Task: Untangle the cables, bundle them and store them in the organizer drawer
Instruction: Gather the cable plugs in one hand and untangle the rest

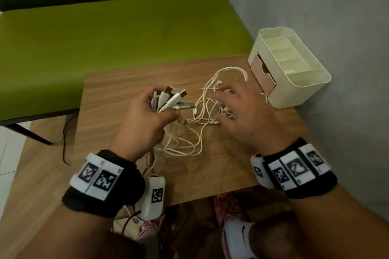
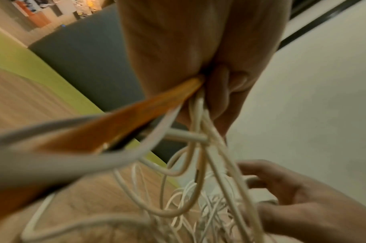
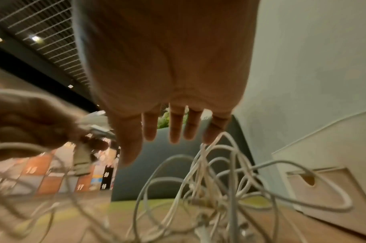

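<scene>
My left hand (image 1: 147, 109) grips a bunch of cable plugs (image 1: 172, 99), white and grey, fanned out above its fist. From the fist white cables and one orange cable (image 2: 148, 111) hang down to the table. A tangle of white cables (image 1: 207, 109) lies mid-table. My right hand (image 1: 237, 107) hovers over the tangle with its fingers (image 3: 175, 126) spread and straight, holding nothing. The cream organizer (image 1: 294, 73) stands at the table's far right corner, its light wooden drawer (image 1: 264, 73) closed, facing left.
The small wooden table (image 1: 130, 94) stands in front of a green bench (image 1: 105, 38), with a grey wall (image 1: 336, 17) on the right. A thin dark cord (image 1: 65, 134) hangs off the table's left edge. My knees and shoes show below the near edge.
</scene>
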Action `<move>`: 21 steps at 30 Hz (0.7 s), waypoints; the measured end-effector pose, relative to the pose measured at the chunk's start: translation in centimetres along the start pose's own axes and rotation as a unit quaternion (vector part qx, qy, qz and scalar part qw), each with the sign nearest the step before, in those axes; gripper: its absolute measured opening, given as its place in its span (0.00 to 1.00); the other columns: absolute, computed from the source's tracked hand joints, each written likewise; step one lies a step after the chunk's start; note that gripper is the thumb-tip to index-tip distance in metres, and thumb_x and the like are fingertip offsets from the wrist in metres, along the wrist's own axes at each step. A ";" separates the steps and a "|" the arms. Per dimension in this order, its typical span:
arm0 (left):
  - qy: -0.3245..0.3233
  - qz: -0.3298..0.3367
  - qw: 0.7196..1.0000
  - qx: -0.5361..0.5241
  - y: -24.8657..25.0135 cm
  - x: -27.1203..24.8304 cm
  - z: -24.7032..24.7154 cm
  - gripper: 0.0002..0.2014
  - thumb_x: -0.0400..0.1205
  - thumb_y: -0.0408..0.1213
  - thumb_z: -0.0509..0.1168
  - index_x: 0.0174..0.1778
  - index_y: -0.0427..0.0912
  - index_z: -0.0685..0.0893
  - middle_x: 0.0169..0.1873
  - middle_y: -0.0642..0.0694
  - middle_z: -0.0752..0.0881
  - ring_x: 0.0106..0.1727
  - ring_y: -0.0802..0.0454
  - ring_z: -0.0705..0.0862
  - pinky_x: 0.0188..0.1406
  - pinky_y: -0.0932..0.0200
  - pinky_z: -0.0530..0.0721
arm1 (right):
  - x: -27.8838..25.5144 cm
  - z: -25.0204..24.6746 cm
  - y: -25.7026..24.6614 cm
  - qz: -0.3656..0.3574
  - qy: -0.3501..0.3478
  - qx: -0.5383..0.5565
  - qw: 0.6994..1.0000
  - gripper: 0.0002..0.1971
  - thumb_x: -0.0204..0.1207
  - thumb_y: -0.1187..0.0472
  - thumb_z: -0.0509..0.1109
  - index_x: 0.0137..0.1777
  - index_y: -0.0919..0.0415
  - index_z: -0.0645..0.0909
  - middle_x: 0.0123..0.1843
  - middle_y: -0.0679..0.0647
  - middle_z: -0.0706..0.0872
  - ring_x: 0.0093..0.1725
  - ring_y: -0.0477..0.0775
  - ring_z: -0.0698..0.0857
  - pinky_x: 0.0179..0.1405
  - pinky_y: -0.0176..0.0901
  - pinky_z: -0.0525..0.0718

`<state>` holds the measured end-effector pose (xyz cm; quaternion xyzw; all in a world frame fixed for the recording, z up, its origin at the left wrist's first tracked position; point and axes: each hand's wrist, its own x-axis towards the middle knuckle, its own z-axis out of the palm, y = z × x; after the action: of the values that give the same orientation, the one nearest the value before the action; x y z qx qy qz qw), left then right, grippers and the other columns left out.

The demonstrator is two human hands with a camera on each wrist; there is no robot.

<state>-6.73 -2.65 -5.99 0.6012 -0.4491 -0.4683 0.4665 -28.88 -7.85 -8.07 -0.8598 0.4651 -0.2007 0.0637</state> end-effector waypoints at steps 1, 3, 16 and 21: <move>0.015 0.007 0.999 0.042 -0.3 0.1 0.5 0.19 0.76 0.23 0.73 0.58 0.44 0.79 0.35 0.48 0.87 0.17 0.60 0.75 0.14 0.67 0.69 | 0.0 0.7 -0.4 0.020 -0.100 -0.041 0.994 0.34 0.74 0.45 0.75 0.79 0.41 0.70 0.82 0.52 0.65 0.77 0.58 0.62 0.74 0.61 0.70; 0.030 0.029 0.990 0.132 -1.0 0.4 1.4 0.22 0.73 0.30 0.78 0.57 0.52 0.79 0.44 0.52 0.88 0.31 0.64 0.86 0.26 0.69 0.79 | 0.1 1.9 -0.3 0.104 -0.248 -0.098 0.958 0.41 0.70 0.39 0.77 0.81 0.34 0.60 0.87 0.47 0.47 0.84 0.62 0.47 0.79 0.67 0.61; -0.058 -0.095 0.903 0.414 -1.6 1.8 -0.1 0.09 0.76 0.38 0.75 0.34 0.45 0.82 0.28 0.46 0.83 0.30 0.52 0.81 0.24 0.58 0.70 | 0.9 -0.3 1.8 0.206 -0.127 -0.056 0.969 0.03 0.80 0.65 0.67 0.48 0.57 0.79 0.45 0.53 0.81 0.46 0.56 0.80 0.40 0.43 0.72; 0.018 -0.014 0.934 0.356 -0.9 1.9 -1.3 0.08 0.79 0.38 0.72 0.35 0.44 0.82 0.27 0.45 0.83 0.31 0.41 0.82 0.27 0.54 0.71 | 0.4 -3.0 2.6 0.220 -0.149 0.018 0.964 0.13 0.76 0.64 0.68 0.32 0.54 0.72 0.34 0.51 0.80 0.37 0.55 0.78 0.30 0.43 0.68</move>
<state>-5.04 -4.19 -7.02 0.7424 -0.5692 -0.2732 0.2239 -31.93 -9.41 -5.97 -0.7552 0.6244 -0.0595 0.1904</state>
